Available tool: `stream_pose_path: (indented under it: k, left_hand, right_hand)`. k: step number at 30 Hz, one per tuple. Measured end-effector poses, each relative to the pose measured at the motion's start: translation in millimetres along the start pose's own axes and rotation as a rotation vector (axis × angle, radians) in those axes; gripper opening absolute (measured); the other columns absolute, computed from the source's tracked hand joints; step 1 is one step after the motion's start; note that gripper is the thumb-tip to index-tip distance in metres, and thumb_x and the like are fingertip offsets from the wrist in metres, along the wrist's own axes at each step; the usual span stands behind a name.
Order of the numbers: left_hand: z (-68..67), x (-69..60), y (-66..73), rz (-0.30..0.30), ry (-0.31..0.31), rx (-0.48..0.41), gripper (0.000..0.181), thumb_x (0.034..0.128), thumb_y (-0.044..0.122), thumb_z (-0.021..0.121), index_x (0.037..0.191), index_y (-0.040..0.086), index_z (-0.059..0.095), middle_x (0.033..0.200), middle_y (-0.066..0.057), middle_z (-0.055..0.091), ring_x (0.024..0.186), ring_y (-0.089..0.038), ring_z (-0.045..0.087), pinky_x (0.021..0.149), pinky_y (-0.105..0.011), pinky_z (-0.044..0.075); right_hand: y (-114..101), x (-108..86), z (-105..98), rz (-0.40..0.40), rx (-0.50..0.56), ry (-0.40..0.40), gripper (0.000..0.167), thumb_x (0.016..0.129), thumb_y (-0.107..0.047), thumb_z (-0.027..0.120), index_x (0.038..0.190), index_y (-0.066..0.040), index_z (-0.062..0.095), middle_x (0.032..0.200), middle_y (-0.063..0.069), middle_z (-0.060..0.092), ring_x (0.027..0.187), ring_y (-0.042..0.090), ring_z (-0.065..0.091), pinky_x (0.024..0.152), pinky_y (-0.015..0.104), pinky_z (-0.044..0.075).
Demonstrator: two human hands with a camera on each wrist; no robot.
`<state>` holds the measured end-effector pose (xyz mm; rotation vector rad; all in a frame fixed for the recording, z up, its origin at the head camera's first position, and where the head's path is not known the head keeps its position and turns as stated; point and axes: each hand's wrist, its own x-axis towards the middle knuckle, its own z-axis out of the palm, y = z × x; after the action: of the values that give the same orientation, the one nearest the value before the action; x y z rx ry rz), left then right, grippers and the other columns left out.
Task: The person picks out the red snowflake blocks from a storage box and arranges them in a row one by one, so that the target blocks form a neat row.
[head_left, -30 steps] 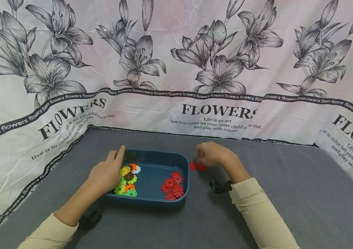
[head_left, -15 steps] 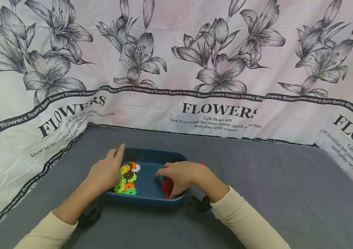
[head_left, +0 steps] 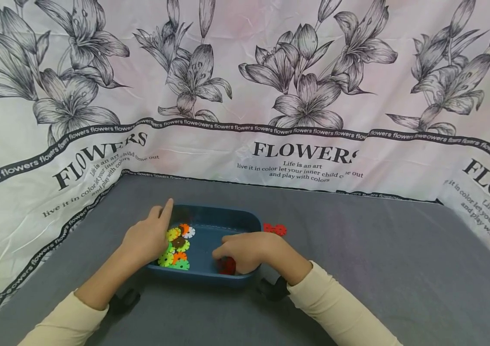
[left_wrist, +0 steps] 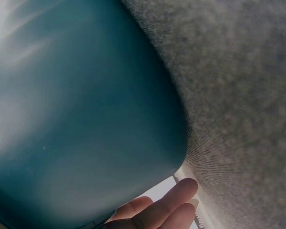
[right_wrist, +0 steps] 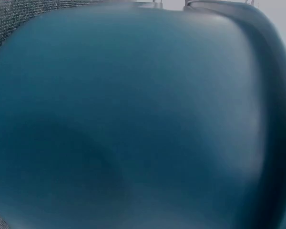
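Observation:
A dark blue plastic bin stands on the table. My left hand holds its left rim, index finger pointing away; in the left wrist view, fingers extend past the bin's outer wall. My right hand reaches over the right side, fingers bent down onto red notched discs, snowflake-like building pieces. Whether it pinches one is hidden. Yellow, green, orange, white and brown discs lie at the bin's left end. Only the bin's outer wall fills the right wrist view.
A small group of red discs lies on the grey table, just outside the bin's back right corner. White flower-printed cloth hangs behind the table and along its left side.
My right hand has come from the red discs on the table leftward into the bin, then lower, its fingers drawing closer together over the discs there. The left hand stays on the rim.

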<state>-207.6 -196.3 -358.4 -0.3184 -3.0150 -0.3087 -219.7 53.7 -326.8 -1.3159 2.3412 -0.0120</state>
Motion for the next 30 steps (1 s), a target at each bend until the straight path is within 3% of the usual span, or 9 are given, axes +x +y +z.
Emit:
stream_pose_path:
  k: [4, 9, 13, 16, 19, 23, 26, 30]
  left_hand:
    - [0.2, 0.0, -0.3, -0.002, -0.001, 0.001, 0.077, 0.0902, -0.001, 0.058, 0.157, -0.003, 0.021, 0.141, -0.035, 0.040, 0.057, -0.025, 0.049, 0.047, -0.035, 0.039]
    - [0.8, 0.5, -0.9, -0.007, 0.002, 0.006, 0.076, 0.0905, -0.001, 0.059, 0.157, -0.003, 0.021, 0.141, -0.035, 0.040, 0.058, -0.026, 0.050, 0.048, -0.036, 0.040]
    - [1.1, 0.8, -0.7, -0.004, 0.003, 0.004, 0.077, 0.0899, -0.001, 0.059, 0.157, -0.003, 0.021, 0.141, -0.035, 0.040, 0.057, -0.025, 0.048, 0.048, -0.035, 0.039]
    - [1.4, 0.8, 0.3, -0.003, 0.003, 0.003, 0.077, 0.0896, -0.002, 0.059, 0.157, -0.003, 0.021, 0.141, -0.035, 0.040, 0.056, -0.025, 0.047, 0.047, -0.035, 0.038]
    - [1.9, 0.9, 1.5, -0.001, -0.002, 0.000, 0.077, 0.0900, -0.001, 0.059, 0.157, -0.002, 0.021, 0.141, -0.034, 0.040, 0.054, -0.024, 0.046, 0.047, -0.035, 0.038]
    - [2.1, 1.4, 2.5, -0.002, -0.009, 0.000, 0.078, 0.0906, 0.000, 0.060, 0.158, -0.001, 0.021, 0.142, -0.034, 0.040, 0.054, -0.024, 0.046, 0.048, -0.036, 0.038]
    - [2.0, 1.4, 2.4, -0.006, -0.007, 0.005, 0.078, 0.0904, 0.000, 0.059, 0.157, -0.002, 0.021, 0.141, -0.034, 0.041, 0.055, -0.024, 0.047, 0.048, -0.036, 0.039]
    - [2.0, 0.9, 1.5, -0.006, 0.003, 0.009, 0.078, 0.0897, -0.001, 0.060, 0.157, -0.002, 0.021, 0.141, -0.034, 0.041, 0.054, -0.024, 0.046, 0.048, -0.036, 0.038]
  right_hand:
    - [3, 4.1, 2, -0.080, 0.055, -0.004, 0.027, 0.091, 0.002, 0.066, 0.110, -0.017, 0.062, 0.095, -0.004, 0.051, 0.089, 0.010, 0.045, 0.065, 0.021, 0.039]
    - [7, 10.9, 7, -0.203, 0.145, 0.027, 0.037, 0.092, 0.003, 0.066, 0.122, -0.018, 0.065, 0.104, -0.003, 0.051, 0.089, 0.009, 0.046, 0.069, 0.019, 0.044]
    - [11, 14.9, 8, -0.314, 0.218, 0.029, 0.031, 0.091, 0.008, 0.064, 0.113, -0.013, 0.070, 0.102, -0.002, 0.053, 0.089, 0.010, 0.046, 0.070, 0.018, 0.044]
    - [14, 13.0, 6, -0.326, 0.222, 0.000, 0.028, 0.090, 0.012, 0.062, 0.103, -0.011, 0.071, 0.094, -0.005, 0.051, 0.083, 0.008, 0.044, 0.067, 0.017, 0.041]
    - [12, 7.7, 3, -0.252, 0.212, -0.052, 0.029, 0.088, 0.015, 0.058, 0.091, -0.011, 0.070, 0.079, -0.006, 0.048, 0.069, 0.007, 0.039, 0.059, 0.019, 0.035]
    - [1, 1.0, 1, -0.064, 0.155, -0.059, 0.034, 0.086, 0.016, 0.055, 0.072, -0.014, 0.063, 0.063, -0.006, 0.041, 0.057, 0.008, 0.032, 0.053, 0.023, 0.029]
    - [-7, -0.6, 3, 0.068, 0.060, 0.006, 0.034, 0.086, 0.011, 0.060, 0.066, -0.015, 0.057, 0.063, -0.005, 0.042, 0.057, 0.009, 0.034, 0.052, 0.023, 0.031]
    - [-3, 1.9, 4, 0.174, -0.035, 0.156, 0.028, 0.087, 0.004, 0.067, 0.068, -0.015, 0.059, 0.068, -0.004, 0.047, 0.063, 0.010, 0.042, 0.056, 0.024, 0.037]
